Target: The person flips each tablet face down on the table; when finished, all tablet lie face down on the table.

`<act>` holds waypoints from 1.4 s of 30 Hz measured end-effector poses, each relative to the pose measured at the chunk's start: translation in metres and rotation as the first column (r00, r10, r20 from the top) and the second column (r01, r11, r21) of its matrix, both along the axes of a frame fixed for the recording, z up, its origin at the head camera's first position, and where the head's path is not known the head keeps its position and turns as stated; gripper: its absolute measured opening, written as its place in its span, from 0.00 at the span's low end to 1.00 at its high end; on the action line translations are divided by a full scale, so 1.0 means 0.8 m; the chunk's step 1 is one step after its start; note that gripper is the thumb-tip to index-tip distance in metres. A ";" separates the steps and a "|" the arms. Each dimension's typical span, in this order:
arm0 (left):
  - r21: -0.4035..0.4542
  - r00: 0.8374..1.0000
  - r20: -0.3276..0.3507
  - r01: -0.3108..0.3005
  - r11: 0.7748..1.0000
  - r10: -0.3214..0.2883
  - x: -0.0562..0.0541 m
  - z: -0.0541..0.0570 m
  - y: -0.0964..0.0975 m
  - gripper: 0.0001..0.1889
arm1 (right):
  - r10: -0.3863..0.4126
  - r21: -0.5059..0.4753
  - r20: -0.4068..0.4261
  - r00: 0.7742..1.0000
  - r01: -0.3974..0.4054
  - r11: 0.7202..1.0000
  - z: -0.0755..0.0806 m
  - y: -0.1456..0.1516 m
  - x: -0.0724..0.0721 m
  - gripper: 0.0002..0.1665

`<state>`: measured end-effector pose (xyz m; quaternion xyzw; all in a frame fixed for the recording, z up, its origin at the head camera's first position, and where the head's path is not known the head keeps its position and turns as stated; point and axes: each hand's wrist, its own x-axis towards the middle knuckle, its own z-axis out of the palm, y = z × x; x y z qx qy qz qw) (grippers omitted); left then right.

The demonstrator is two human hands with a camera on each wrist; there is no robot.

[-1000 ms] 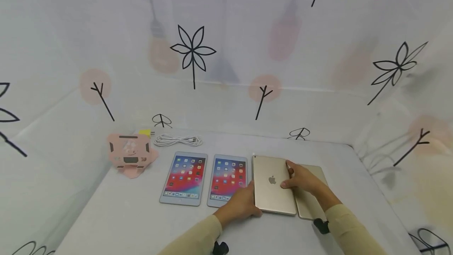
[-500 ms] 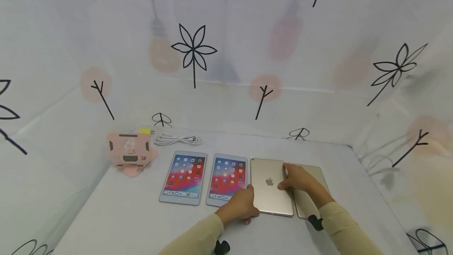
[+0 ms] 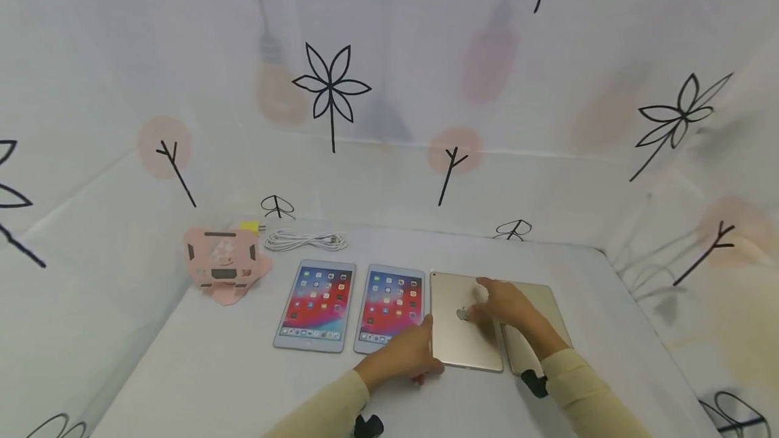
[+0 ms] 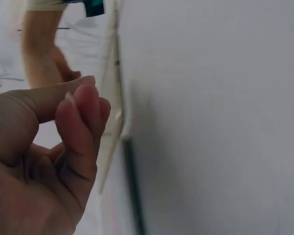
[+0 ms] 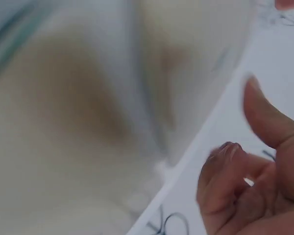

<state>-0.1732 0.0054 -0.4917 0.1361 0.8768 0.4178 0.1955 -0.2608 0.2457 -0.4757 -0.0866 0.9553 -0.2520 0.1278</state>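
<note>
A gold tablet (image 3: 453,338) with an apple logo lies face down on the table, right of two lit tablets. My left hand (image 3: 402,353) is beside its lower left edge; in the left wrist view the thumb and loosely curled fingers have nothing between them. Over the upper right part of its back is my right hand (image 3: 508,306), covering some of the tablet. The right wrist view shows this hand's thumb (image 5: 267,115) spread from loosely bent fingers, with blurred gold backs alongside. A second gold tablet (image 3: 541,303) lies face down to the right, partly under my right hand and forearm.
Two white-framed tablets, one at left (image 3: 316,299) and one in the middle (image 3: 392,293), lie screen up. A pink case (image 3: 225,255) with a stand is at the far left. Behind lie a yellow plug (image 3: 249,226) and a coiled white cable (image 3: 304,240). Patterned cloth (image 3: 389,100) encloses the table.
The gold tablet has shifted slightly left and settled beside the middle lit tablet. My right thumb has left its right edge, and that hand has moved left over its back.
</note>
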 end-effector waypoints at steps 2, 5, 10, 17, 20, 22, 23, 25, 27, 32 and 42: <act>0.002 1.000 -0.010 -0.007 1.000 0.007 0.000 0.010 -0.026 0.52 | 0.022 -0.154 0.013 1.000 -0.020 0.988 0.004 -0.010 -0.002 0.48; -0.035 0.994 -0.086 -0.066 0.997 0.062 -0.001 0.019 -0.071 0.50 | 0.041 -0.386 0.106 0.993 0.004 0.922 0.006 -0.032 -0.007 0.49; -0.043 0.971 -0.196 -0.149 0.988 0.138 0.006 0.014 -0.121 0.44 | 0.010 -0.540 0.245 0.970 0.128 0.832 0.000 -0.071 -0.007 0.51; -0.077 0.967 -0.178 -0.196 0.977 0.180 0.012 0.003 -0.129 0.43 | 0.016 -0.627 0.340 0.940 0.214 0.749 -0.007 -0.103 -0.001 0.51; -0.054 0.968 -0.175 -0.193 0.980 0.181 0.012 0.000 -0.129 0.43 | -0.001 -0.645 0.354 0.935 0.245 0.724 -0.008 -0.111 0.002 0.52; -0.041 0.970 -0.161 -0.189 0.981 0.180 0.012 -0.001 -0.128 0.44 | -0.007 -0.664 0.366 0.931 0.266 0.698 -0.009 -0.115 0.004 0.52; -0.041 0.972 -0.154 -0.185 0.982 0.177 0.012 -0.002 -0.127 0.45 | -0.012 -0.672 0.373 0.928 0.280 0.686 -0.010 -0.117 0.004 0.53; -0.041 0.975 -0.140 -0.182 0.983 0.174 0.010 -0.003 -0.125 0.46 | -0.022 -0.683 0.385 0.923 0.300 0.666 -0.011 -0.121 0.006 0.52; -0.044 0.977 -0.128 -0.180 0.983 0.173 0.009 -0.003 -0.123 0.47 | -0.029 -0.690 0.387 0.922 0.310 0.654 -0.012 -0.123 0.007 0.51; -0.055 0.978 -0.127 -0.176 0.983 0.168 0.004 -0.001 -0.119 0.49 | -0.068 -0.714 0.384 0.921 0.343 0.611 -0.013 -0.129 0.007 0.49; -0.064 0.982 -0.124 -0.152 0.986 0.143 -0.002 0.008 -0.112 0.44 | 0.152 -0.866 0.377 0.913 0.290 0.408 -0.010 -0.141 0.013 0.34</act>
